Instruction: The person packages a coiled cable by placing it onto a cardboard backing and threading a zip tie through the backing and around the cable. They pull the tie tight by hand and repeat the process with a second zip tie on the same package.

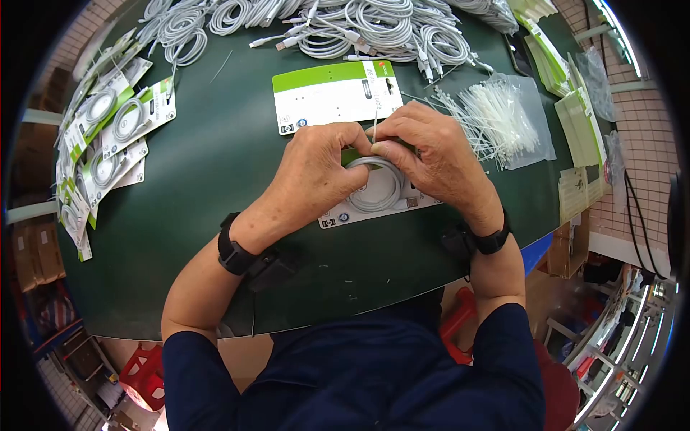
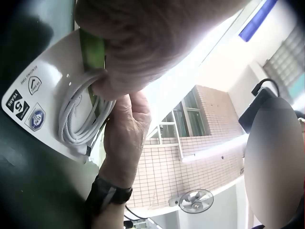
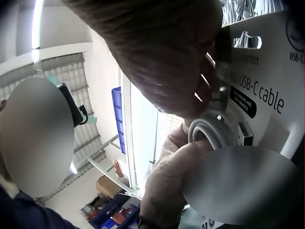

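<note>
Holding a coiled white USB-C cable (image 1: 372,206) in the left-hand grip (image 1: 313,169), with the thumb across the loops. Pinching a slim white cable tie (image 1: 375,118) in the right-hand grip (image 1: 435,147), narrow at thumb and forefinger, just beside the left fingertips. Impossible to tell, behind the fingers, whether round the loops with the tie. Set, with the coil, against a green-and-white retail card (image 1: 422,201), printed "USB-C cable" in the right wrist view, over the dark green counter (image 1: 208,165). Backed just beyond by a second retail card (image 1: 330,100), flat. Bordered on the right by loose cable ties (image 1: 496,118) on a clear plastic bag (image 1: 540,136); on the left by overlapping carded cables (image 1: 129,121); along the far side by heaped coiled cables (image 1: 381,21). Fitted with black wrist straps (image 1: 491,242) on both arms.
</note>
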A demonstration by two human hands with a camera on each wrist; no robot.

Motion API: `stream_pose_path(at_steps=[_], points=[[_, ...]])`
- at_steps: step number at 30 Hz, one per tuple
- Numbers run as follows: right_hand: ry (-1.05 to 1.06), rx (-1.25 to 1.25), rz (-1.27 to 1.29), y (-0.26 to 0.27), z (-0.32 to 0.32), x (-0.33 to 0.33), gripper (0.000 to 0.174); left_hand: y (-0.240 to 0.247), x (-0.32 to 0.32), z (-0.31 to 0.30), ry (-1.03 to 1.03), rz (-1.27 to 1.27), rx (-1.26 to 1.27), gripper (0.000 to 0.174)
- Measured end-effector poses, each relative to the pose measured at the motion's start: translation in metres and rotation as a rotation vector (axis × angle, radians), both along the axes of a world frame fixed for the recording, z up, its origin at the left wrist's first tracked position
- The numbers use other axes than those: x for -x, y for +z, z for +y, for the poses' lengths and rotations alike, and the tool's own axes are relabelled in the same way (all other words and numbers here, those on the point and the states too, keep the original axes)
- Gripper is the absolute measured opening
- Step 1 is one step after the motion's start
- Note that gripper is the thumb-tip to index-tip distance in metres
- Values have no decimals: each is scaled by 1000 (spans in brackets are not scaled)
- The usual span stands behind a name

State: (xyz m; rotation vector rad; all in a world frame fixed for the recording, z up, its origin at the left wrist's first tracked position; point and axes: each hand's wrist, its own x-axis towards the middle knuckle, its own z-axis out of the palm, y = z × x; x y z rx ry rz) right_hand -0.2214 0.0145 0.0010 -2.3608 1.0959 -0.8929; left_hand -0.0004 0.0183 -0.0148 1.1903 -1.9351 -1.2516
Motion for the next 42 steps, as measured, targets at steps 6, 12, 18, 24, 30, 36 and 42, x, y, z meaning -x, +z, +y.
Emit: stream_pose_path(at_steps=[6,12,18,24,30,36,42], points=[[-20,-31,-69,-7,-2,-5,12,-6,0,0,4,11,-52,18],[-50,16,-73,-7,2,-7,13,-4,1,1,-11,69,-65,19],[-64,-312,-278,-6,5,-7,17,-4,3,3,4,36,-60,22],[-13,-312,-165,-4,0,1,15,-2,3,4,-14,32,-47,22],[-86,-92,-114,-8,4,-10,10,-4,2,1,-11,53,-87,18],[-122,67,-49,-13,4,-16,11,-11,4,1,-7,136,-73,14],[-168,96,-26,-13,5,-18,13,-15,6,3,-17,198,-54,13]])
